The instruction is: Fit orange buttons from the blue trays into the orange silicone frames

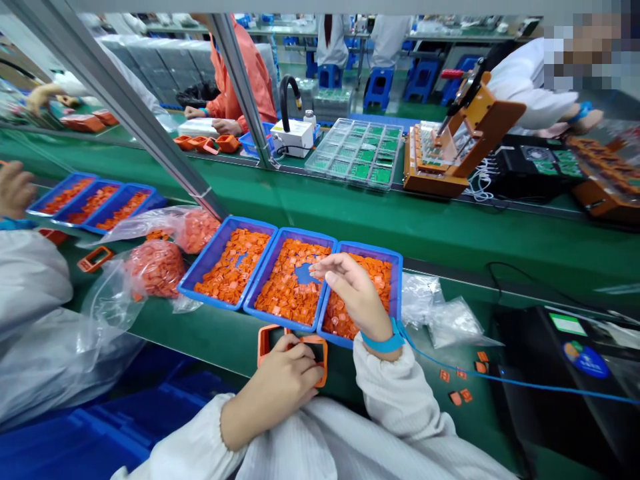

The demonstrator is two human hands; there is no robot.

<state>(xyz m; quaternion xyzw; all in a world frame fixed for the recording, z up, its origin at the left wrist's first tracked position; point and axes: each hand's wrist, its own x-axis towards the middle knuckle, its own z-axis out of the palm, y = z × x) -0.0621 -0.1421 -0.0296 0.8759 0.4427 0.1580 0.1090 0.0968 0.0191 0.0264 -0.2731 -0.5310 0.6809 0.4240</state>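
Note:
My left hand (280, 383) is curled over an orange plastic frame (323, 363) at the front of the bench, fingers closed on it. An orange edge (263, 343) shows left of the hand; I cannot tell if it belongs to the same frame. My right hand (357, 293), with a blue wrist strap (384, 341), hovers over the right and middle trays. Its fingers are loosely bent and apart from the thumb, with nothing visible between them. The middle blue tray (285, 233), right blue tray (397, 280) and left blue tray (187, 283) hold many small orange pieces.
Plastic bags of orange parts (157, 267) lie left of the trays. Clear bags (457, 323), several loose orange pieces (465, 395) and a black device (565, 400) are on the right. A blue cord (500, 379) crosses there. A metal post (145, 107) slants across. A co-worker's sleeve (30, 273) is at left.

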